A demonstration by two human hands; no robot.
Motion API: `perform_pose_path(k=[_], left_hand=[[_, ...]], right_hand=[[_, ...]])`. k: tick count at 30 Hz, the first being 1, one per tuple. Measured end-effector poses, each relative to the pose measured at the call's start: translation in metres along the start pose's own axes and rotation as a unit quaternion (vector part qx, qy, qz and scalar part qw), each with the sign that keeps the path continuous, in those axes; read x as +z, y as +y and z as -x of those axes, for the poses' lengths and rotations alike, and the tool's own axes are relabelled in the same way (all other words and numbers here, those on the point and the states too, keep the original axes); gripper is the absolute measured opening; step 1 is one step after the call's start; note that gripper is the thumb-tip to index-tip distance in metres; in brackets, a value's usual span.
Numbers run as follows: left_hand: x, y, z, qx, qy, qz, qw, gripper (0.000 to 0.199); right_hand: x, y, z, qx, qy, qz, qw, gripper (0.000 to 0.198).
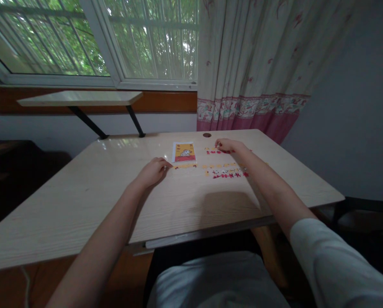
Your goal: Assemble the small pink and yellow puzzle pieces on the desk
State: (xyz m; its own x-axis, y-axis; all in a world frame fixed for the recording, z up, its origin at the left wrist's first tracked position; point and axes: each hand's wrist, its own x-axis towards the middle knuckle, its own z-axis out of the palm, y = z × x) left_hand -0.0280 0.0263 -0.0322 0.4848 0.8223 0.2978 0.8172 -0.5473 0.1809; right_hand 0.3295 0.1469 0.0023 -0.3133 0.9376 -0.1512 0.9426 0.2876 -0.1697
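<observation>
My left hand (154,172) rests on the desk, its fingers closed together and its fingertips at the left end of a strip of joined yellow jigsaw puzzle pieces (186,166). Just above that strip lies a picture card (184,152), showing a white animal on yellow and red. Farther right, my right hand (227,144) is closed in a pinch over the upper rows of loose puzzle pieces (212,152), apparently on one piece partly hidden by the fingers. Below my right forearm are more rows of yellow, white and red puzzle pieces (231,174).
The wooden desk (108,188) has a raised shelf (85,98) on black legs at its back left. A round cable hole (207,135) is near the back edge. A curtain (252,64) hangs beside the barred window (152,38) behind the desk.
</observation>
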Motion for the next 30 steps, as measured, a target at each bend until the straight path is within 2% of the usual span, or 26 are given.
perform_pose_path(k=[7,15,19,26,28,30], left_hand=[[-0.001,0.0,0.0,0.002,-0.002,-0.003,1.0,0.039],[0.002,-0.002,0.0,0.016,0.004,-0.001,1.0,0.034],[0.002,-0.002,-0.001,0.025,0.011,0.005,1.0,0.033],[-0.002,0.002,-0.001,0.021,0.01,0.018,1.0,0.033],[-0.003,0.002,-0.001,0.021,0.011,0.021,0.999,0.034],[-0.005,0.004,-0.001,0.018,0.017,0.031,0.999,0.034]], right_hand=[[0.003,0.0,-0.002,0.019,-0.03,-0.02,0.999,0.02],[0.003,-0.005,0.007,0.035,0.019,-0.042,0.998,0.017],[0.004,-0.004,0.006,0.031,0.019,-0.053,0.998,0.01],[0.007,0.005,0.003,0.015,0.004,-0.082,0.997,0.019],[0.008,0.007,0.006,0.008,0.001,-0.111,0.994,0.022],[0.01,0.004,0.01,0.002,0.024,-0.163,0.986,0.019]])
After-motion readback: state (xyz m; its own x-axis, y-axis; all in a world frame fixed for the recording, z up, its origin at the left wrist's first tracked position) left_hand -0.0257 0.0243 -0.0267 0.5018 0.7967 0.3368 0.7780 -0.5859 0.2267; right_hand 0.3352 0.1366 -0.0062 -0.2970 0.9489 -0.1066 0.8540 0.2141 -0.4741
